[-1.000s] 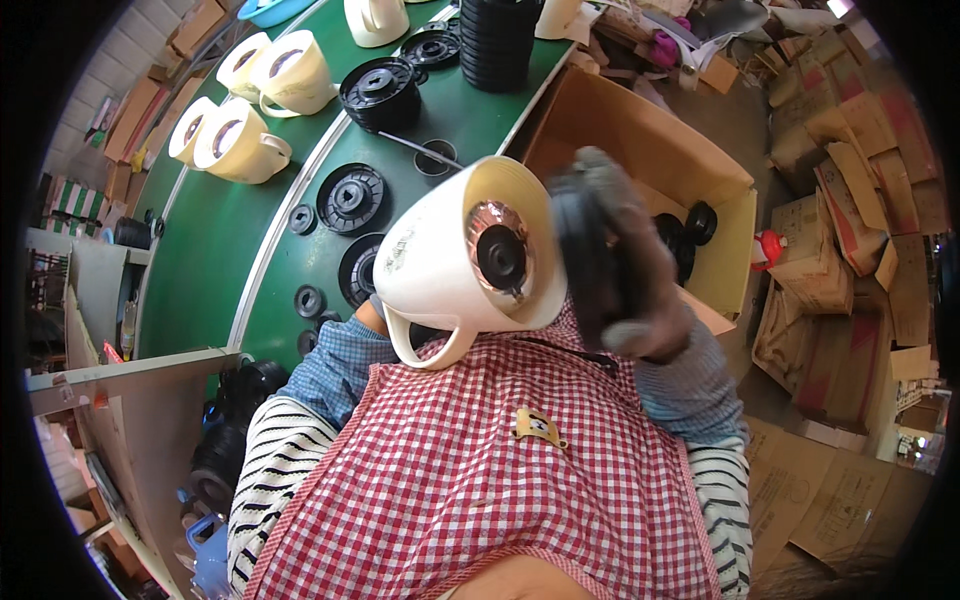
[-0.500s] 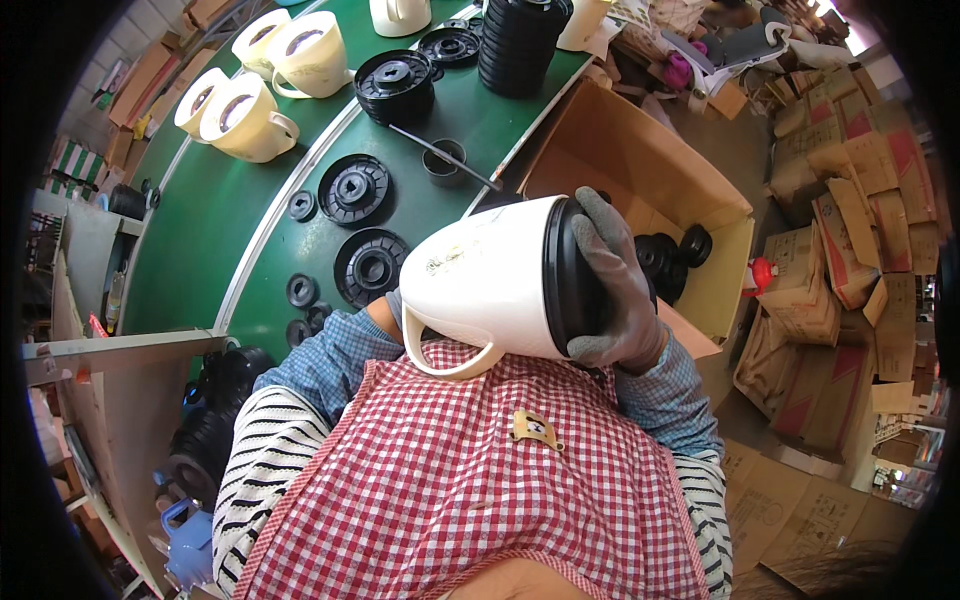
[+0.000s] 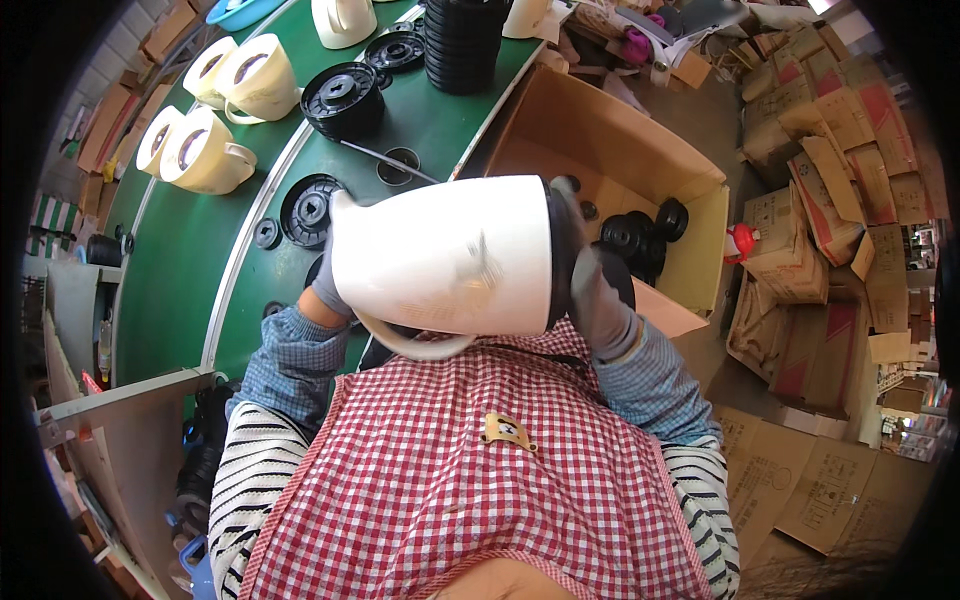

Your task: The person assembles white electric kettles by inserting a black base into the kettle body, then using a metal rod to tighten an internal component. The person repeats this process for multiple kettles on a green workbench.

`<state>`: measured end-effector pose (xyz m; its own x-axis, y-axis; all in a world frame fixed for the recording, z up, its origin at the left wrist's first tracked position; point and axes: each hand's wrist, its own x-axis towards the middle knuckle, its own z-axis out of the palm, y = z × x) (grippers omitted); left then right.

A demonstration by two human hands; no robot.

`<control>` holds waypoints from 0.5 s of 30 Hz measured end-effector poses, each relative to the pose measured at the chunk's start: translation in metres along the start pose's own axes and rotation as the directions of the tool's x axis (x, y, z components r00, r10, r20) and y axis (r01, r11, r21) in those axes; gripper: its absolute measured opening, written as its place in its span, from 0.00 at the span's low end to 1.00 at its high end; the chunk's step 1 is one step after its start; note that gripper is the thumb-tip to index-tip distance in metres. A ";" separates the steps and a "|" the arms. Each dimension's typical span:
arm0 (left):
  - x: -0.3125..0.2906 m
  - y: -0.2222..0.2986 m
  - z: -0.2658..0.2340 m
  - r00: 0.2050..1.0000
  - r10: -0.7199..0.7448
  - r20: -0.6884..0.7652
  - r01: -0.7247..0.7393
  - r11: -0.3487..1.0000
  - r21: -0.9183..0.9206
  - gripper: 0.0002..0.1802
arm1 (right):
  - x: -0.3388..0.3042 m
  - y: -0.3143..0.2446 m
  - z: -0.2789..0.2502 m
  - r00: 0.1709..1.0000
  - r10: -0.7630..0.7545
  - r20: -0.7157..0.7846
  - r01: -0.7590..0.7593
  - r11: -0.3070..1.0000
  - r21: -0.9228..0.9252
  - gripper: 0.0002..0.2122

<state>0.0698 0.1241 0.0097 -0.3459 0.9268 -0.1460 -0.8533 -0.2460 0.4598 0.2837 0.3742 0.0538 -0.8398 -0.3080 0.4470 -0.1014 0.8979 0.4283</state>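
Observation:
A white jug (image 3: 440,255) with a printed pattern lies sideways in front of my chest. Its handle (image 3: 415,345) points down toward the apron, and a black base (image 3: 563,250) covers its right end. My left hand (image 3: 332,275), in a grey glove, holds the left end, its fingers mostly hidden behind the body. At the other end my gloved right hand (image 3: 603,305) grips the black base, somewhat blurred. Beyond the jug, round black discs (image 3: 308,210) lie on the green bench (image 3: 185,290).
Several cream jugs (image 3: 208,155) stand at the far left. A stack of black parts (image 3: 462,45) rises at the back, near a metal ring with a rod (image 3: 398,166). To the right, an open carton (image 3: 690,165) contains black round parts (image 3: 640,240); flattened cardboard (image 3: 800,470) lies beyond.
The jug has moved left and rolled, bringing a different part of its print into view. My left hand has come into sight at its left end. The right hand remains on the base.

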 end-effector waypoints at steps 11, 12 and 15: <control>0.008 -0.002 0.012 0.978 0.136 0.158 -0.208 0.699 0.684 0.33 | -0.029 -0.012 0.010 0.831 0.449 0.327 -0.412 0.104 0.905 0.42; 0.011 -0.015 -0.010 0.988 -0.051 0.149 0.015 0.972 0.234 0.37 | -0.025 -0.013 -0.001 0.867 0.471 0.164 -0.271 0.169 0.948 0.45; 0.033 -0.040 -0.034 0.862 -0.167 0.478 0.386 0.828 -0.406 0.43 | -0.013 -0.008 -0.009 0.900 0.418 -0.120 0.014 0.248 0.969 0.53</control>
<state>0.0790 0.1549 -0.0433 0.0308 0.9759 0.2161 -0.9988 0.0385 -0.0315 0.3002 0.3680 0.0517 -0.7343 0.0602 0.6762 -0.5538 0.5230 -0.6479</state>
